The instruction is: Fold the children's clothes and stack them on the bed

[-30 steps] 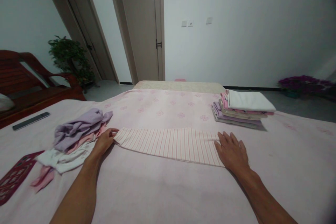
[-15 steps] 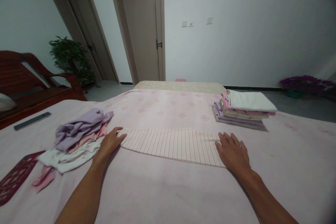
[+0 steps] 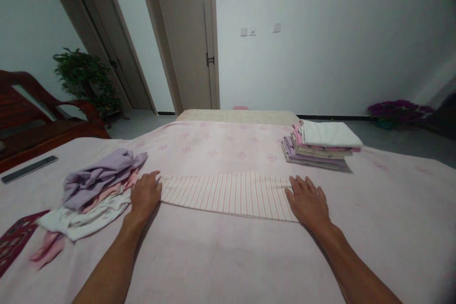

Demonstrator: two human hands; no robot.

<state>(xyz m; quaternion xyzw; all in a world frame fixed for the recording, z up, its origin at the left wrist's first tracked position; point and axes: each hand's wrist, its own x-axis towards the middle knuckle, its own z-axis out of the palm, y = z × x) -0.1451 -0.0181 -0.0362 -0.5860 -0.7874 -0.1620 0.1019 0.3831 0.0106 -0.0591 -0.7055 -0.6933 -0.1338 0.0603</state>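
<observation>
A folded garment with white and pink stripes lies in a long flat strip on the bed. At its left end rests my left hand, palm down, fingers lying on or beside the cloth edge. My right hand lies flat on the other end with its fingers spread. Close by my left hand is a loose heap of clothes: a lilac garment on top, a white one beneath it, and pink cloth poking out at the bottom.
A stack of folded clothes, white on top, stands at the far right of the pink flowered bedspread. On the left lie a dark flat bar and a dark red patterned mat. Beyond are a wooden bench and a plant.
My left hand has turned palm down over the garment's left end; earlier its thumb and fingers were apart at that edge. My right hand stays flat on the cloth. The view has shifted slightly.
</observation>
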